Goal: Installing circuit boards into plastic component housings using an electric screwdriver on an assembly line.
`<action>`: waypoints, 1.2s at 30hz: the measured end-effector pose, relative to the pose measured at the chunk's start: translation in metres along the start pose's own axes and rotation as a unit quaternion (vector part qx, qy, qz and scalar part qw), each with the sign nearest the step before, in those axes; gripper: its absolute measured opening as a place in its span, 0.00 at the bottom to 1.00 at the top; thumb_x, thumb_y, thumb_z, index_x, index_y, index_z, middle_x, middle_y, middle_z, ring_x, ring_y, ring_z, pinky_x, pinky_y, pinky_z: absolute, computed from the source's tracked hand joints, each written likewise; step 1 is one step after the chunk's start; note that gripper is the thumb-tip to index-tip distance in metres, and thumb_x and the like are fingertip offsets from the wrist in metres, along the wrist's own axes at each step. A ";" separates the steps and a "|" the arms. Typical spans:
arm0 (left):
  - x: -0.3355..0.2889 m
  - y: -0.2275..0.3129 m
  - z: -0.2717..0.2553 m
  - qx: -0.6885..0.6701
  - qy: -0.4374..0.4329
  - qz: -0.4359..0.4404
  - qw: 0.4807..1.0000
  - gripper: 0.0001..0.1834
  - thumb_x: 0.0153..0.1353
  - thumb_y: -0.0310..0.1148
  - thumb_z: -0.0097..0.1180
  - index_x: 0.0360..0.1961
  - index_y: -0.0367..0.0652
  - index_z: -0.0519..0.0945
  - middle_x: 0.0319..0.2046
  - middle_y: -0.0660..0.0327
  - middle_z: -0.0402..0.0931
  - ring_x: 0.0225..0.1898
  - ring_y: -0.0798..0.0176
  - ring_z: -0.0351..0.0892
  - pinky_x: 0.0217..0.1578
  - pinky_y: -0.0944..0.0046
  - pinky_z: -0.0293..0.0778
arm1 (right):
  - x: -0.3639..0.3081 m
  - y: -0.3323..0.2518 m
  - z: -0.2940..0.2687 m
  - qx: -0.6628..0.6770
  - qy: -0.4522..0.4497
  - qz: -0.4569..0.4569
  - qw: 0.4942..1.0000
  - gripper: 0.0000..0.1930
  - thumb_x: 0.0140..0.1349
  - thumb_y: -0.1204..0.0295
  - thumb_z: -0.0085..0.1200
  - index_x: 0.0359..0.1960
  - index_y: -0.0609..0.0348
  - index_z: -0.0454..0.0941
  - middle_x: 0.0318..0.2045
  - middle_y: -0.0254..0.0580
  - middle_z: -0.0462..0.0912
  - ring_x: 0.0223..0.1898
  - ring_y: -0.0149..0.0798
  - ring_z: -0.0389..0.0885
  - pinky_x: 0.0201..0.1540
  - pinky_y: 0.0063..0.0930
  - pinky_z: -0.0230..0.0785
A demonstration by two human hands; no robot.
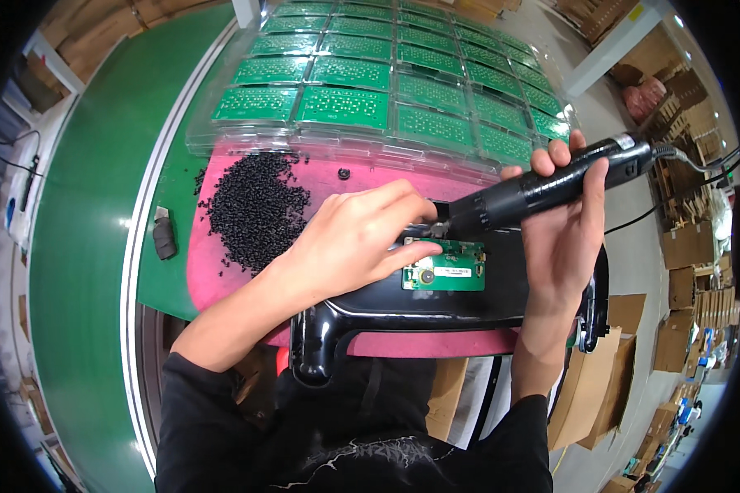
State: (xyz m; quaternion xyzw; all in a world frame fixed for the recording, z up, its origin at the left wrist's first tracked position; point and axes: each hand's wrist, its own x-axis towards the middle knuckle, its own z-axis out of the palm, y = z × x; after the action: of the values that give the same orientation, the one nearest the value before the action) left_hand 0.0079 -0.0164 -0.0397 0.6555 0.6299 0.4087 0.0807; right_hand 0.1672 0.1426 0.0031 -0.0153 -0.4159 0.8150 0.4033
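My right hand is wrapped round a black electric screwdriver, which is tilted with its tip down to the left. The tip meets the upper edge of a green circuit board lying on a glossy black plastic housing. My left hand reaches over the housing from the left. Its thumb and forefinger close in around the screwdriver's tip, the thumb over the board's upper left part. Whatever is between those fingers is too small to make out.
A heap of small black screws lies on the pink mat, with a small black round part beside it. Clear trays of green circuit boards stand behind. A black-handled tool lies left on the green surface. The screwdriver's cord trails right.
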 end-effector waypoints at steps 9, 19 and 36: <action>0.000 -0.004 0.009 -0.028 0.055 0.064 0.996 0.07 0.49 0.20 0.66 0.32 0.35 0.82 0.28 0.56 0.81 0.30 0.56 0.83 0.30 0.62 0.79 | -0.020 0.000 -0.001 0.049 -0.044 -0.055 0.996 0.22 0.73 0.56 0.45 0.59 0.59 0.64 0.30 0.30 0.66 0.31 0.26 0.65 0.42 0.30 0.59; 0.003 -0.002 0.011 -0.059 -0.014 0.069 0.996 0.05 0.51 0.24 0.68 0.30 0.38 0.83 0.25 0.58 0.80 0.27 0.57 0.81 0.28 0.62 0.75 | -0.034 -0.007 0.005 0.019 -0.032 -0.150 0.988 0.20 0.64 0.57 0.58 0.46 0.52 0.64 0.21 0.24 0.66 0.20 0.21 0.65 0.34 0.23 0.63; 0.006 0.005 0.010 0.142 0.054 0.142 0.978 0.13 0.43 0.31 0.67 0.31 0.41 0.79 0.30 0.63 0.77 0.36 0.59 0.79 0.29 0.63 0.74 | -0.036 0.014 0.008 -0.059 -0.046 -0.135 0.988 0.23 0.64 0.50 0.59 0.50 0.47 0.66 0.24 0.23 0.68 0.24 0.23 0.67 0.50 0.35 0.62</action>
State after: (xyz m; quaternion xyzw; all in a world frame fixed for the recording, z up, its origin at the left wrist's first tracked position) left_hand 0.0178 -0.0079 -0.0405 0.7199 0.5856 0.3573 -0.1056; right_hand 0.1798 0.1082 -0.0122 0.0549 -0.4798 0.7270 0.4881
